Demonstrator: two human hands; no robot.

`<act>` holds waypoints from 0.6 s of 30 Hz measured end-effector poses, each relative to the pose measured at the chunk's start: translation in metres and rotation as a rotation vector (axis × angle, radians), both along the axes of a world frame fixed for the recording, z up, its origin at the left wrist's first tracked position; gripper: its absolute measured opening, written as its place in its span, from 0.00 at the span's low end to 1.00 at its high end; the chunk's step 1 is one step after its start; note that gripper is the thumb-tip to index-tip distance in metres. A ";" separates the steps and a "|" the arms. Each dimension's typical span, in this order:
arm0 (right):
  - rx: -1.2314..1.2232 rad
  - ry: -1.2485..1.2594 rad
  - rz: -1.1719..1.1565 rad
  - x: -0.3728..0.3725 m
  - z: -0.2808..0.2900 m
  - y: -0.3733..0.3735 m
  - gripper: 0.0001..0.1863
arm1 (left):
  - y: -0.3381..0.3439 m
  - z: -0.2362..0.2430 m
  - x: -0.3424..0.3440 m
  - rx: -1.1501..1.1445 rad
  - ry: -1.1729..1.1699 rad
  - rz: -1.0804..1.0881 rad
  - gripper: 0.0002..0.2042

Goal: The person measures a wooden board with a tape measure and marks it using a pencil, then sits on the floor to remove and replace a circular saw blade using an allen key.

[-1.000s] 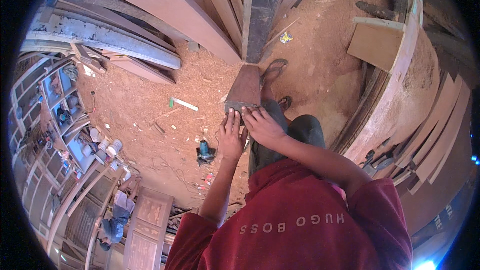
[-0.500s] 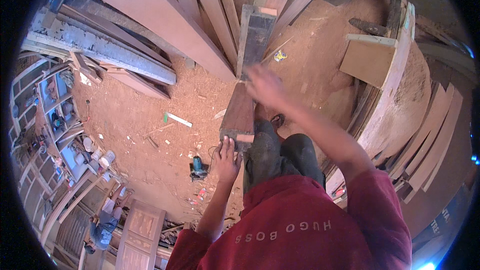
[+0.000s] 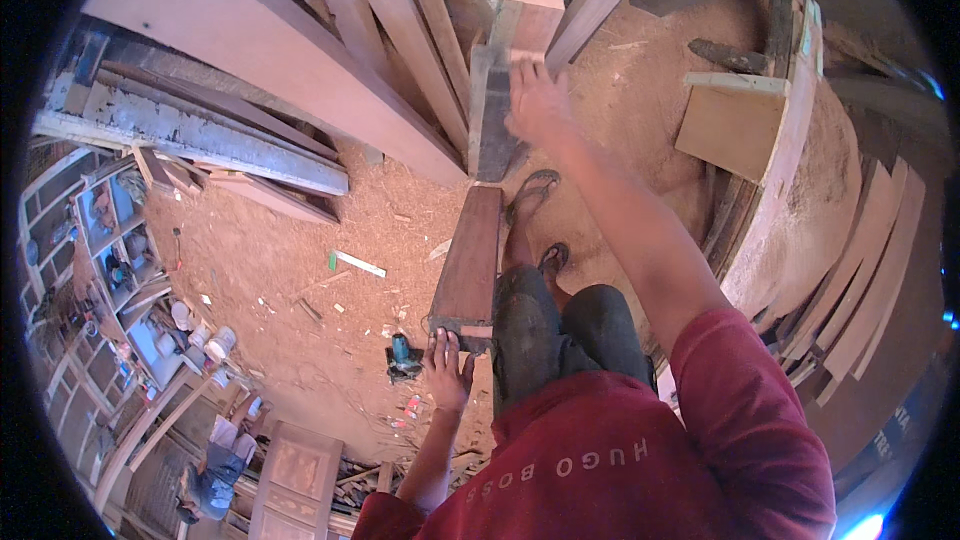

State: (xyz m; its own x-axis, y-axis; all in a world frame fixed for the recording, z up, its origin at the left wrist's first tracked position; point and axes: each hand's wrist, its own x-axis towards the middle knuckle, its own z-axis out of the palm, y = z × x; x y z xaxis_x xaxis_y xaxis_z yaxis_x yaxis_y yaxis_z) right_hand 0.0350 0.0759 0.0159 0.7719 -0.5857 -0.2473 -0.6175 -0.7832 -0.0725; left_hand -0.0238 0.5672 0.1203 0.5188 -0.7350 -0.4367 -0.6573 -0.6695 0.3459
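Observation:
A reddish-brown wooden beam (image 3: 468, 255) runs away from me beside my left leg, its near end dark-faced. At that end rests my left hand (image 3: 447, 370), fingers stretched out against the wood and not wrapped round it. Farther off, in line with the beam, stands a dark grey wooden block (image 3: 490, 125). Over the right edge of this block lies my right hand (image 3: 538, 105), its fingers extended away from me. I see nothing held in it, though its underside is hidden. Beyond its fingertips is a lighter wooden piece (image 3: 530, 25).
Long planks (image 3: 300, 50) lean in at the far left. A green-handled square (image 3: 358, 264) and a teal power tool (image 3: 402, 355) lie on the dusty floor. To the right stands a wooden structure (image 3: 735, 120) near curved boards (image 3: 865, 250). Another person (image 3: 212, 475) sits at lower left.
My right hand, blurred before near the join of beam and block, has moved farther from me along the block. My left hand stays at the near end. Both my feet now show.

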 end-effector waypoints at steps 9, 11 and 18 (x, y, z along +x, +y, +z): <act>0.045 -0.011 0.211 -0.088 0.081 0.149 0.30 | -0.014 0.005 0.007 0.006 -0.018 -0.056 0.34; 0.091 -0.007 0.266 -0.104 0.093 0.176 0.30 | -0.019 0.006 0.008 0.016 -0.012 -0.055 0.35; 0.223 -0.004 0.388 -0.114 0.115 0.237 0.28 | -0.029 0.000 0.009 0.008 0.014 -0.038 0.35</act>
State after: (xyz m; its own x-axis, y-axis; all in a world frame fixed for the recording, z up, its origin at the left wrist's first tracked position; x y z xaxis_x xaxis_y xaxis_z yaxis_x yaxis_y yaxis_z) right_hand -0.0790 0.3132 0.1306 0.9251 -0.1849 -0.3316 -0.2802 -0.9219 -0.2676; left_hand -0.0148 0.5380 0.1205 0.4844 -0.7503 -0.4499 -0.6775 -0.6471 0.3497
